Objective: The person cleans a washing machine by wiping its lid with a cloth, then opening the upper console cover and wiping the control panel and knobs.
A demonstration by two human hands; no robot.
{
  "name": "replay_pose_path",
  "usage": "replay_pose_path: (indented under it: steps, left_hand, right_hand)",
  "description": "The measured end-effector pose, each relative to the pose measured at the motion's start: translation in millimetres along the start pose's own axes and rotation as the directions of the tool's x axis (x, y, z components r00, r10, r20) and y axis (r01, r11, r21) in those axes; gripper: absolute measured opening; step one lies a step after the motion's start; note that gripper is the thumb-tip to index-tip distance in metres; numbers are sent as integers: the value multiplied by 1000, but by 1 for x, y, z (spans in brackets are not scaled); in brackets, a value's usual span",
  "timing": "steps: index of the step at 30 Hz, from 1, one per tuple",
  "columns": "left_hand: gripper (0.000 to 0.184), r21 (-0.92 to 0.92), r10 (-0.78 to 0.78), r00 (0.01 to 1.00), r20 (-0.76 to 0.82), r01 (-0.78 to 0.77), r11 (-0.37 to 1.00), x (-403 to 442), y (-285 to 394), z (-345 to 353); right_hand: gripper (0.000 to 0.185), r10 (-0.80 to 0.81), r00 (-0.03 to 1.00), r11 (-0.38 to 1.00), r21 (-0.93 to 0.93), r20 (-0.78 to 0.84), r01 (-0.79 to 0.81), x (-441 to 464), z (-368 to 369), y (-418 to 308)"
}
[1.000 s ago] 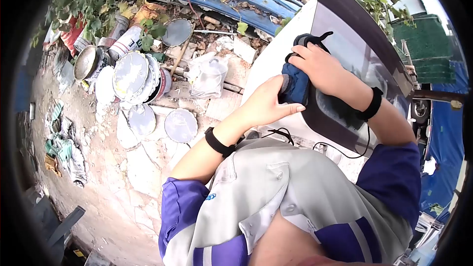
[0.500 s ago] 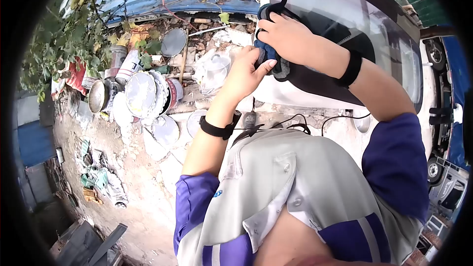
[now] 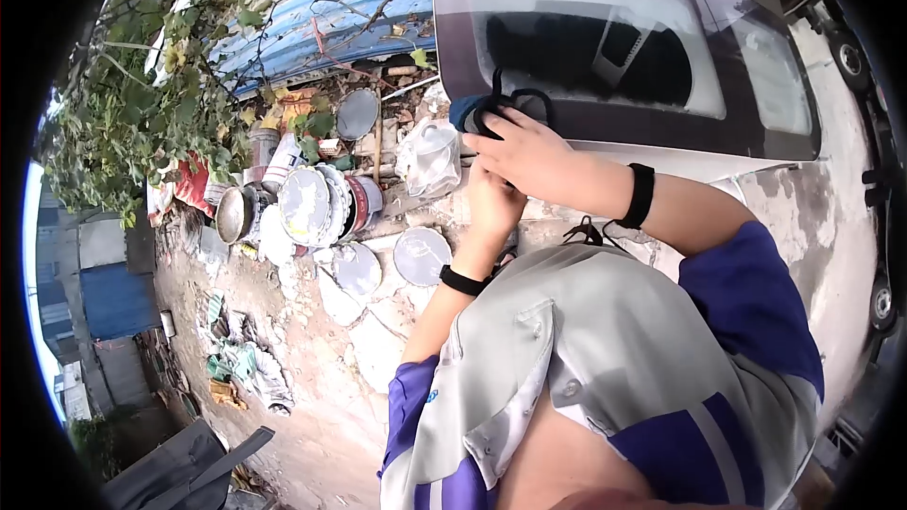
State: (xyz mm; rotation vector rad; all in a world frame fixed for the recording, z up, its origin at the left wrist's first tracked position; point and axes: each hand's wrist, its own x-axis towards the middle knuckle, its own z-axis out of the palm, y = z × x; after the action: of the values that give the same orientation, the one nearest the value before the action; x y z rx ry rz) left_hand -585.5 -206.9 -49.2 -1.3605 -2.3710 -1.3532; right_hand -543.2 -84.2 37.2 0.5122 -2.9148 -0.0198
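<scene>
A dark blue and black cloth bundle (image 3: 477,115) with thin black loops is held up in front of me, near the lower left corner of a vehicle window. My right hand (image 3: 529,146) is closed on it from the right, fingers curled over the cloth. Just below, my left hand (image 3: 498,196) is closed against the bundle's underside, partly covered by the right hand. What the left fingers grip is mostly hidden, and I cannot make out the bundle's exact kind. Both wrists wear black bands.
A dark vehicle panel with glass windows (image 3: 586,33) rises beyond my hands. Left of me are paint buckets with lids (image 3: 307,206), a white plastic bag (image 3: 430,156) and round discs (image 3: 422,255) on rough ground. Vine leaves (image 3: 142,94) hang at upper left.
Both hands have drawn down toward my body with the cloth bundle, off the vehicle window. My left hand has moved under the right one. The view has shifted, showing more of the vehicle.
</scene>
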Motion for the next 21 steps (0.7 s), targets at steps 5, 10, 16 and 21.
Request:
replay_pose_path:
  steps: [5, 10, 16, 21]
  left_hand:
    - [29, 9, 37, 996, 78, -38, 999, -11, 13, 41]
    - [25, 125, 133, 968, 213, -162, 979, -8, 59, 71]
    - [22, 38, 324, 872, 368, -363, 931, 6, 107, 114]
    - [22, -59, 420, 761, 494, -452, 890, 17, 140, 142]
  right_hand:
    - [20, 77, 955, 997, 23, -287, -74, -64, 14, 1]
    - [17, 180, 883, 983, 39, -433, -181, -140, 24, 18]
    - [17, 361, 853, 930, 79, -376, -358, -216, 4, 32]
    - [13, 590, 706, 790, 98, -391, -605, -272, -6, 39]
